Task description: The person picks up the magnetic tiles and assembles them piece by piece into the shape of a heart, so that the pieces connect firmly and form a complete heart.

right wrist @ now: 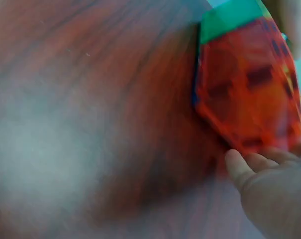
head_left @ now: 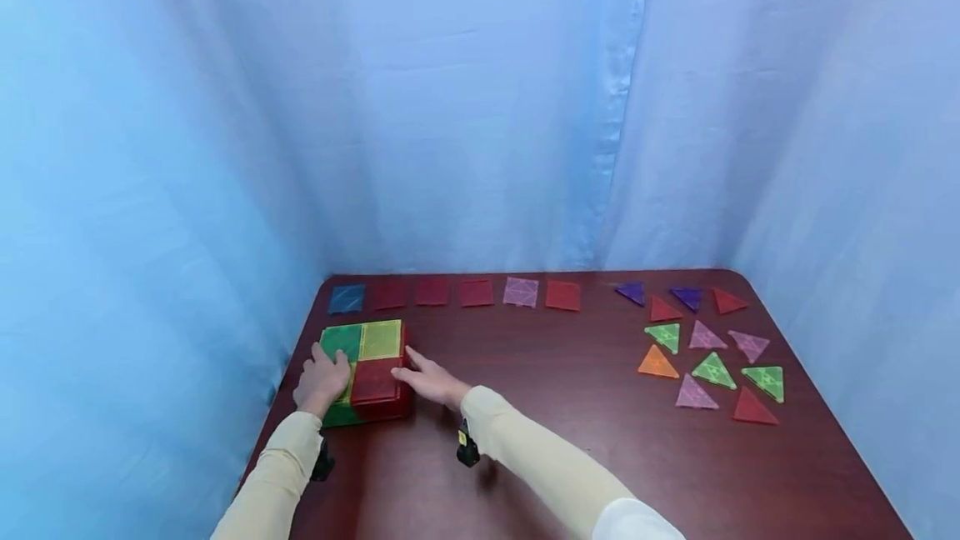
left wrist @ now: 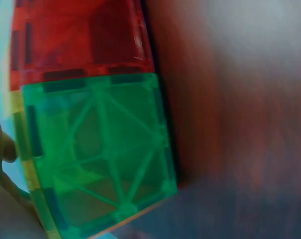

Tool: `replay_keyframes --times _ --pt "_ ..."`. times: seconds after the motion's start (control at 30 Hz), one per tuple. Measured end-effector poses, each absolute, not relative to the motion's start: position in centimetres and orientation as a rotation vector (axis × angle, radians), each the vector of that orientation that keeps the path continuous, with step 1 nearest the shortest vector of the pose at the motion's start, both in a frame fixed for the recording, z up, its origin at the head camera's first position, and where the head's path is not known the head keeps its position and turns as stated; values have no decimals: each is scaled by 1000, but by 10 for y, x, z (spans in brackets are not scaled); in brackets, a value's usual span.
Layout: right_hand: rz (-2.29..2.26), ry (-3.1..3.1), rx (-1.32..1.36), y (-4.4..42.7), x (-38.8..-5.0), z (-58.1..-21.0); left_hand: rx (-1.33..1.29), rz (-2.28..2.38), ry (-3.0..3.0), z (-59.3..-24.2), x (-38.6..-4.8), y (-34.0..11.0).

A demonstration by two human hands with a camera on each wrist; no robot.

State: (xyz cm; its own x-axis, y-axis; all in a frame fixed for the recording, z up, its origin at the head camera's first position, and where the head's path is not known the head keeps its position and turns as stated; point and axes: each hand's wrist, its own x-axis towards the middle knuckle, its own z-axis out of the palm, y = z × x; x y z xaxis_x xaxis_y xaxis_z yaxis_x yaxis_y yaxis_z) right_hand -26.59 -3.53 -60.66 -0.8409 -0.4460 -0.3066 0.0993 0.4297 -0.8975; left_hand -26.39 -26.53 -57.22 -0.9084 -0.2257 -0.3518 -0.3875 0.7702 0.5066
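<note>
A low box of see-through magnetic tiles [head_left: 378, 379] sits at the left of the table; its top shows green, yellow and red squares. My left hand [head_left: 322, 380] rests on its left part, fingers over the top. Against the right side, my right hand [head_left: 429, 377] lies with fingers extended and touching the red wall. In the left wrist view, a green tile [left wrist: 108, 149] and a red tile [left wrist: 80, 37] form the near wall. The right wrist view, somewhat blurred, has my right fingertips at the red tiles [right wrist: 250, 94].
Along the table's back edge lies a row of square tiles, among them a blue one [head_left: 347, 299] and a pale purple one [head_left: 521, 292]. Several triangular tiles, including an orange one [head_left: 657, 362], are spread on the right. Blue curtains [head_left: 480, 107] surround the table [head_left: 525, 457].
</note>
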Motion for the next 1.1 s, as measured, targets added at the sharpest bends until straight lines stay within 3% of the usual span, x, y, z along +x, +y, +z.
replay_keyframes --times 0.1,0.27,0.5,0.7,0.87,1.1 --pt "-1245 2266 -445 -26 -271 -599 -506 798 2739 -578 -261 -280" --pt "-1076 2519 -522 52 -281 -593 -505 680 2803 -585 -271 -278" --pt "-897 2723 -241 193 -293 -587 -490 668 2807 -581 -278 -300" --pt "-494 2877 -50 288 -272 -585 -432 670 2758 -581 -279 -320" --pt "-246 2813 40 310 -249 -585 -420 639 2751 -577 -283 -334" --pt "-280 2815 26 290 -239 -596 -437 636 2761 -576 -281 -329"
